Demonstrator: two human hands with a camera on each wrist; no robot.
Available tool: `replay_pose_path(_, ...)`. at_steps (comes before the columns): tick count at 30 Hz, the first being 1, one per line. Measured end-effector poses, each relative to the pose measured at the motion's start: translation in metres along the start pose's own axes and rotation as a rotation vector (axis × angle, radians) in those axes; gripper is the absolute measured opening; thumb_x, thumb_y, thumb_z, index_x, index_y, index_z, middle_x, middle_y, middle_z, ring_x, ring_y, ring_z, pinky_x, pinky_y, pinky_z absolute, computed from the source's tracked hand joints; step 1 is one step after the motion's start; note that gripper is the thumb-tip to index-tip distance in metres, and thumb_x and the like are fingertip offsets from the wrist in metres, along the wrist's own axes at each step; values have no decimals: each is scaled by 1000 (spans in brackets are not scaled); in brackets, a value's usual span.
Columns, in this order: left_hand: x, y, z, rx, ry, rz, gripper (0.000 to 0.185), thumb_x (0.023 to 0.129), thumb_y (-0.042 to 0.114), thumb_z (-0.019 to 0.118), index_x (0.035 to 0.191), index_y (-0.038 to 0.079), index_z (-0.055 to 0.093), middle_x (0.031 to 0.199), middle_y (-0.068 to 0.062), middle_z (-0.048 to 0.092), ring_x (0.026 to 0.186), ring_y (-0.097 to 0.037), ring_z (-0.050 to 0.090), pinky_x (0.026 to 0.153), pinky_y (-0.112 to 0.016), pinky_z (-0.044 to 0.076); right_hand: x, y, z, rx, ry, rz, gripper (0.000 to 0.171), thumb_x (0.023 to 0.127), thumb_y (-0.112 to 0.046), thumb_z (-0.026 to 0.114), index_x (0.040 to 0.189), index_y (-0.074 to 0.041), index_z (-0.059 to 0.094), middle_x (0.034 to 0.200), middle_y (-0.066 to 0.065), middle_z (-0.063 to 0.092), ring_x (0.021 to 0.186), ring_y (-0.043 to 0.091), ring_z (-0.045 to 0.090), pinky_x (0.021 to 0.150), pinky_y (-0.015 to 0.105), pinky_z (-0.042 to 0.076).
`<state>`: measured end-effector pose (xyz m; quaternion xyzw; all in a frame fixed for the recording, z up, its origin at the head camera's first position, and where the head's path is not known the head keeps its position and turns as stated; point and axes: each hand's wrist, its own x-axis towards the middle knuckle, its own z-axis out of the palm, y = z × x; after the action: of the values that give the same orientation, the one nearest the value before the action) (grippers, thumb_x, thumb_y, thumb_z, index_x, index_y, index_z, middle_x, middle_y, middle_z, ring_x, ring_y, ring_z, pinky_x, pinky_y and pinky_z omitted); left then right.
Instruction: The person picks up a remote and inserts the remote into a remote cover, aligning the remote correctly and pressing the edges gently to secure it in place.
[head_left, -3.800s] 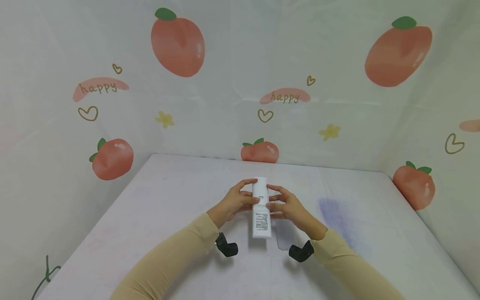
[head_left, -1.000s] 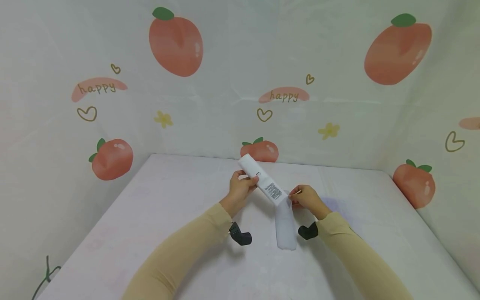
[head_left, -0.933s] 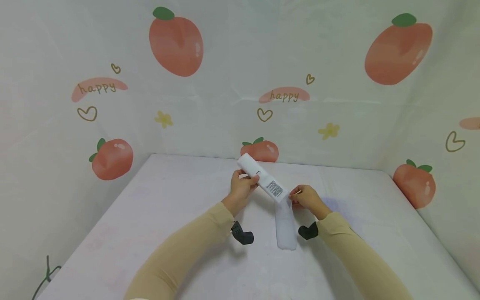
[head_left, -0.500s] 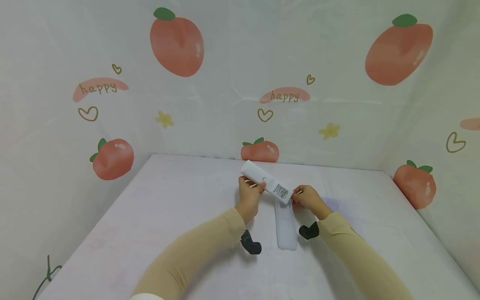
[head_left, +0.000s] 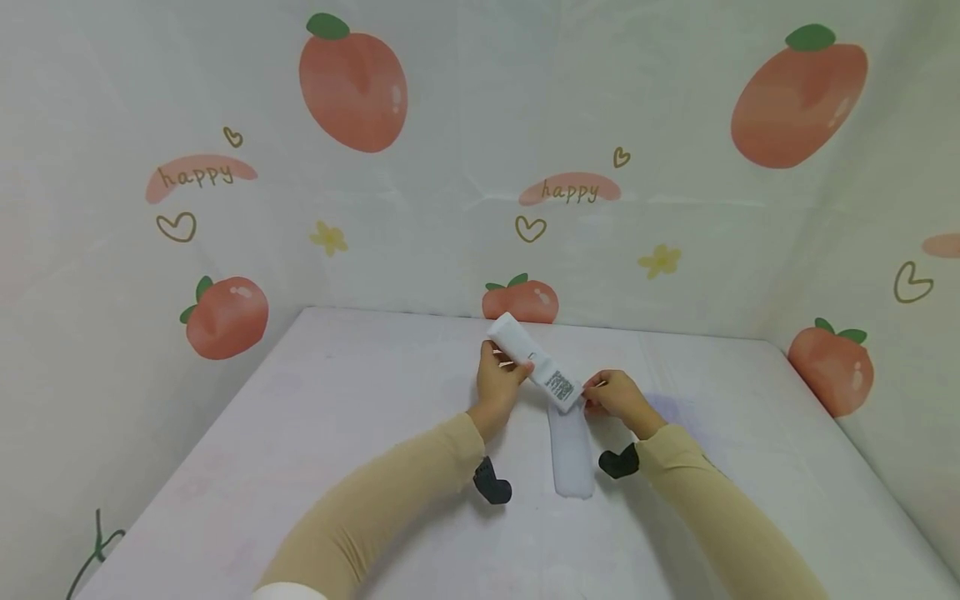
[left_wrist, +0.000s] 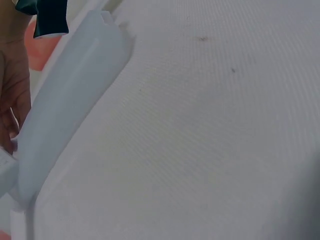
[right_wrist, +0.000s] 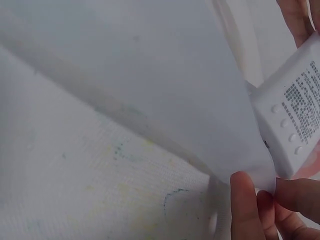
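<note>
A white remote control (head_left: 542, 367) slants in the air, back side up with its printed label showing. My left hand (head_left: 501, 382) grips it by the middle, thumb on top. Its lower end meets the upper end of a long translucent sleeve (head_left: 572, 457), which stretches toward me. Finger and thumb of my right hand (head_left: 618, 398) pinch the sleeve's mouth. Close up in the right wrist view, the remote's corner lies against the edge of the sleeve (right_wrist: 200, 95). In the left wrist view the sleeve (left_wrist: 75, 95) runs diagonally, the right hand (left_wrist: 15, 90) beside it.
Black camera mounts (head_left: 492, 482) hang beneath both wrists. The white table (head_left: 360, 375) ends at a fruit-printed cloth backdrop (head_left: 450, 192). A purple stain (head_left: 667, 408) marks the surface beyond the right hand, and a green cord (head_left: 97, 546) hangs at the far left.
At first both hands held the remote; the right hand then took hold of the sleeve's end. Over the last second the left hand brought the remote slightly right, its tilt shifting.
</note>
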<state>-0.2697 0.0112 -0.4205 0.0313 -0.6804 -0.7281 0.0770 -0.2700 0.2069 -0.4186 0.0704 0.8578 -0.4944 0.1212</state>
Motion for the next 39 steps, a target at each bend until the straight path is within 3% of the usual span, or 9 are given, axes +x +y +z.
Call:
replay_pose_path(9,0,1,0,120,-54,62,45,83,-2,73,117,5,44,107,-17,58,98,-29,64,83,-34,56,-2,2,0,47,-2,-15,14,92,-2,58,99,10,57,75,8,58,59,9,60,59,21,54)
replay_pose_path(13,0,1,1,174,-92,59,44,85,1,72,118,7,44,106,-16,60,96,-28,65,81,-32,57,-2,2,1,64,-3,-22,13,92,-2,58,97,11,57,74,7,59,58,9,60,58,21,54)
replay_pose_path(22,15,3,1,153,-165,-63,51,88,-1,66,133,2,40,103,-23,61,97,-30,65,84,-34,57,-2,-2,4,32,4,-24,15,91,-2,60,98,11,58,75,6,58,59,9,59,59,21,54)
replay_pose_path(31,32,-1,0,224,-203,-174,58,86,-1,69,138,-4,42,110,-24,63,91,-27,67,78,-34,58,0,-2,7,-6,-6,-34,13,90,0,61,97,12,60,74,8,62,57,9,61,59,24,56)
replay_pose_path(39,32,1,0,205,-250,-235,59,86,-1,69,139,-2,43,120,-22,60,96,-27,66,80,-33,58,0,-4,9,-22,-18,-31,13,91,-1,61,97,11,60,77,10,63,61,11,59,60,25,56)
